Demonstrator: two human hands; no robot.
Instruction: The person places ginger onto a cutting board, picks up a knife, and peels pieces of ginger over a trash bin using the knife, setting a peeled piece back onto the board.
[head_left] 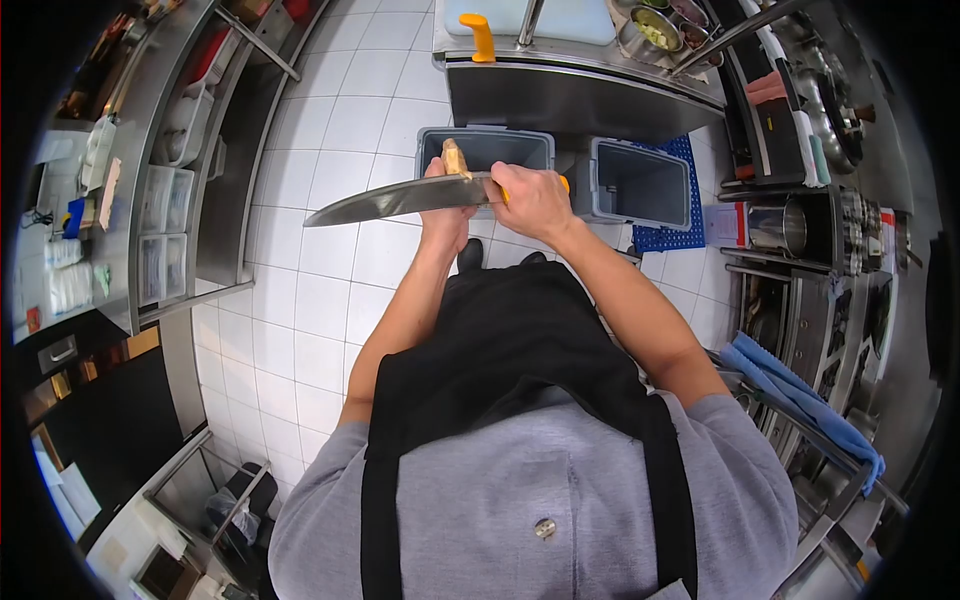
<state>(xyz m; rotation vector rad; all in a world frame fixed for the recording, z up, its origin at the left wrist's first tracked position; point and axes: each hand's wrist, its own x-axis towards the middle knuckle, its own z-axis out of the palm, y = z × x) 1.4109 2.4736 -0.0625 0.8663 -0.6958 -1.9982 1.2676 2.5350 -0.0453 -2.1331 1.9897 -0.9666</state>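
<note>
My right hand (535,203) is wrapped round the yellow handle of a large chef's knife (385,202), whose wide blade points left. A knobbly piece of ginger (455,160), brown-skinned with a pale yellow face, sticks up from my left hand (447,222). The blade lies across in front of that hand and hides part of its fingers. Near its heel, the blade's upper edge is at the ginger; whether they touch I cannot tell. Both hands are held in the air near a grey bin (545,142), which stands on the floor beyond them.
Another grey bin (640,215) stands to the right on a blue mat (680,150). Ahead is a steel counter (580,95) with a white cutting board (570,20), a yellow handle (480,38) and food containers (652,35). Steel shelving (165,150) lines the left; a blue towel (800,400) hangs right.
</note>
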